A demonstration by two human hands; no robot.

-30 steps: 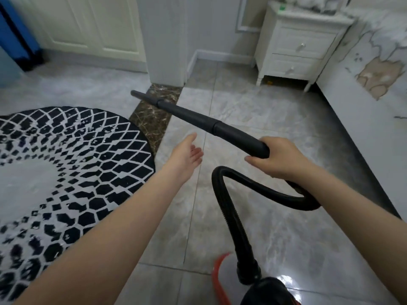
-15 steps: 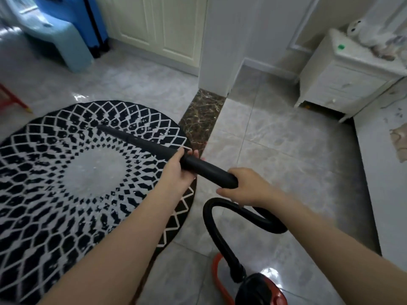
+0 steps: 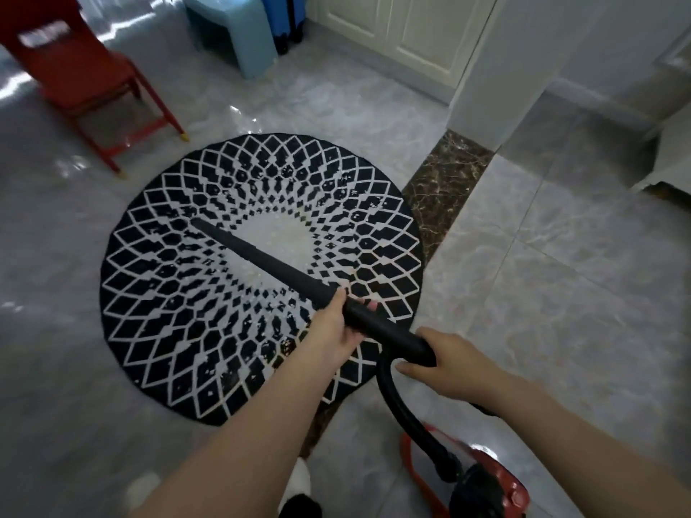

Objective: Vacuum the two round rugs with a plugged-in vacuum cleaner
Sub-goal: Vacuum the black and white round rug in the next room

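Note:
A round black-and-white patterned rug (image 3: 157,293) lies on the grey tiled floor. Over it slants the black vacuum wand (image 3: 258,254), its tip above the rug left of the pale centre. My left hand (image 3: 331,330) grips the wand at mid-length. My right hand (image 3: 445,358) holds the wand's rear end where the black hose (image 3: 404,416) curves down to the red and black vacuum body (image 3: 493,491) at the bottom right. Only one rug is in view.
A red chair (image 3: 86,80) stands at the upper left beyond the rug, with a light blue stool (image 3: 235,35) behind it. A white wall corner (image 3: 482,80) and a dark marble threshold strip (image 3: 445,188) lie right of the rug. White furniture shows at the right edge.
My left hand has taken hold of the wand. The wand has swung left from over the bare tiles to over the rug, and my view has turned left.

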